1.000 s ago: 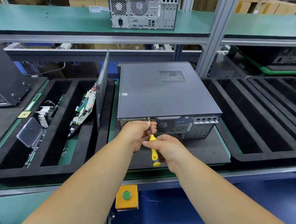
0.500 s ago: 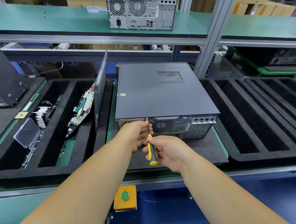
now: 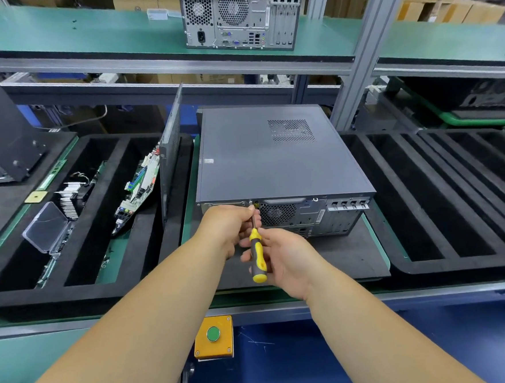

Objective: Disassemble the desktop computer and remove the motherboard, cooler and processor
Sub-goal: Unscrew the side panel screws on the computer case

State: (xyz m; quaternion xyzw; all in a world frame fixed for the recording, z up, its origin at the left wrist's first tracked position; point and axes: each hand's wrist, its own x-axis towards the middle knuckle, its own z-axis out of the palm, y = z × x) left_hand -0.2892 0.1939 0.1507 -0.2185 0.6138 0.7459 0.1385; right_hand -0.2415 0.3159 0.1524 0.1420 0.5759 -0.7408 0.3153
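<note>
My right hand (image 3: 282, 256) gripped the screwdriver (image 3: 257, 256) handle, my left hand (image 3: 233, 227) pinched its shaft at the computer (image 3: 273, 160) rear panel

Your desktop computer (image 3: 275, 156): dark grey case, lying flat on black mat (image 3: 348, 253), side cover closed, rear panel facing you. Yellow-black screwdriver (image 3: 257, 255) tip at rear top edge.
</note>
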